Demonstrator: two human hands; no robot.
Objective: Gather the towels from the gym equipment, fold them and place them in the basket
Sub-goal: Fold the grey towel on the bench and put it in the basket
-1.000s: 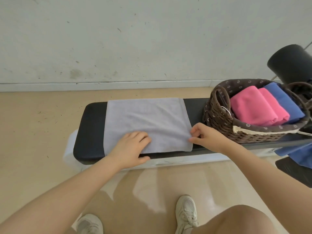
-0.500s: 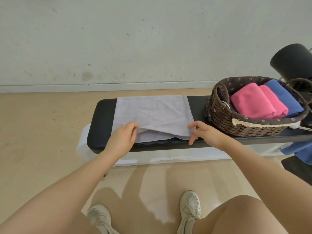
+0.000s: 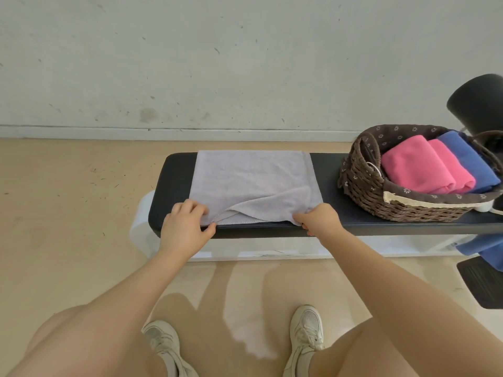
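Observation:
A pale lilac towel (image 3: 250, 178) lies spread on the black padded bench (image 3: 329, 170). My left hand (image 3: 185, 227) pinches its near left corner at the bench's front edge. My right hand (image 3: 318, 220) grips the near right corner, and the top layer is lifted a little into a slack fold between them. A brown wicker basket (image 3: 367, 186) with a flowered liner stands on the bench to the right. It holds two folded pink towels (image 3: 416, 167) and a folded blue towel (image 3: 468, 159).
A black foam roller pad (image 3: 479, 102) rises behind the basket at the right edge. Blue cloth (image 3: 484, 251) hangs below the bench's right end, above a black floor plate (image 3: 481, 281). The wall runs close behind the bench. My shoes stand on the tan floor in front.
Both hands went from pressing flat on the towel to gripping its near corners. The near edge has come up into a loose fold. My view shifted left, so the bench sits further right.

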